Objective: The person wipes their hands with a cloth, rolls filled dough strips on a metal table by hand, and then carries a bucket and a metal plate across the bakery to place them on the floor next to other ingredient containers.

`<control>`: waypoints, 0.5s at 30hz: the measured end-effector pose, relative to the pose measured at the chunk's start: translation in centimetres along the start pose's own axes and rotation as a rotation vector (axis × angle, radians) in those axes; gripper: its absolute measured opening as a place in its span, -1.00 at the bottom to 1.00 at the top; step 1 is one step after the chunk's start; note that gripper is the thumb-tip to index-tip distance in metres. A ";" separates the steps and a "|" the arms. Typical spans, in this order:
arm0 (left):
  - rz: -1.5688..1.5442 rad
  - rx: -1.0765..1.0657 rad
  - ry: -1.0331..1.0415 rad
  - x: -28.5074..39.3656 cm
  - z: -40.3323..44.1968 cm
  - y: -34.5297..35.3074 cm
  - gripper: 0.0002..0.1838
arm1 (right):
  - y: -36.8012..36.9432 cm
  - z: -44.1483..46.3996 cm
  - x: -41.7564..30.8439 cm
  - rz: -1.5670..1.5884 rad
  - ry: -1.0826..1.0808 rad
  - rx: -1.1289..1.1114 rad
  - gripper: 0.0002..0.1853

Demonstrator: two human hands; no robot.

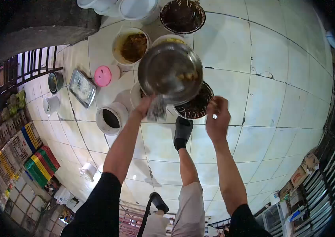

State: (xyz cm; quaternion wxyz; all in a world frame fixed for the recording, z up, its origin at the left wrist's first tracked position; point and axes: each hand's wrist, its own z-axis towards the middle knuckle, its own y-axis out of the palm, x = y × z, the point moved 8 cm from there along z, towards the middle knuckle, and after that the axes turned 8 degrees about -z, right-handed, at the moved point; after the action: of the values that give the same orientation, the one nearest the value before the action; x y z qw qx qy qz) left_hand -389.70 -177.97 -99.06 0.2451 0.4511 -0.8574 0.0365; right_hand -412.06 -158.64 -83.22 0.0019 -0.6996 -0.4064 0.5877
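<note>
A large round metal bowl (167, 71) is tilted above the tiled floor, with a little yellowish matter inside. My left hand (144, 106) grips its near left rim, with a crumpled grey cloth (157, 110) hanging beside the fingers. To the right of the bowl, my right hand (218, 114) is closed, with something small and white at its fingers. A dark basin with pale streaks (195, 103) stands below the bowl, partly covered by it. Behind the bowl's left side is a white bucket with brown-orange contents (132, 46).
Another dark basin (182, 16) and white tubs (138, 8) stand farther off. Left are a pink-lidded container (103, 76), a metal tray (82, 88) and a white bucket with dark contents (111, 119). Stacked crates (41, 166) line the far left.
</note>
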 end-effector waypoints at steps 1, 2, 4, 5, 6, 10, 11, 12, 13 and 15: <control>0.027 -0.005 -0.046 0.3 2.4 -0.7 -0.25 | -0.9 -0.9 2.4 0.112 0.059 0.060 -0.77; 0.052 -0.010 -0.088 0.3 4.5 -1.5 -0.27 | -1.1 -2.9 6.7 0.153 0.190 0.073 -0.78; -0.070 -0.061 -0.114 1.3 6.6 -0.4 -0.29 | -1.6 -9.2 14.8 0.240 0.469 0.068 -0.79; -0.180 -0.126 -0.128 1.8 7.1 0.8 -0.30 | -2.2 -13.4 17.9 0.288 0.616 0.052 -0.79; -0.187 -0.126 -0.128 1.7 7.2 1.2 -0.30 | -2.9 -17.9 21.0 0.354 0.697 0.076 -0.77; -0.487 0.069 -0.171 -1.2 3.1 2.0 -0.28 | -9.8 -35.7 27.8 -0.080 1.033 -0.067 -0.67; -0.477 -0.036 -0.085 -4.4 3.5 0.9 -0.28 | -12.2 -40.3 30.6 -0.249 1.009 -0.142 -0.73; -0.491 -0.162 -0.120 -8.4 2.7 -0.4 -0.27 | -14.1 -43.4 30.8 -0.159 0.935 -0.147 -0.71; -0.553 -0.280 -0.156 -12.8 0.5 -1.4 -0.24 | -16.2 -45.3 31.2 -0.352 0.853 -0.204 -0.68; -0.580 -0.092 -0.217 -16.7 -10.9 -1.4 -0.17 | -19.2 -42.2 25.9 -0.427 0.892 -0.130 -0.77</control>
State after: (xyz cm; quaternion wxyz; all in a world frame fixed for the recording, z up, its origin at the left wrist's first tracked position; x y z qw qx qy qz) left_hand -376.48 -163.13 -97.28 0.1723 0.6667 -0.7148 -0.1222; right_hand -388.77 -110.92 -82.23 0.2524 -0.7826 -0.5359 0.1913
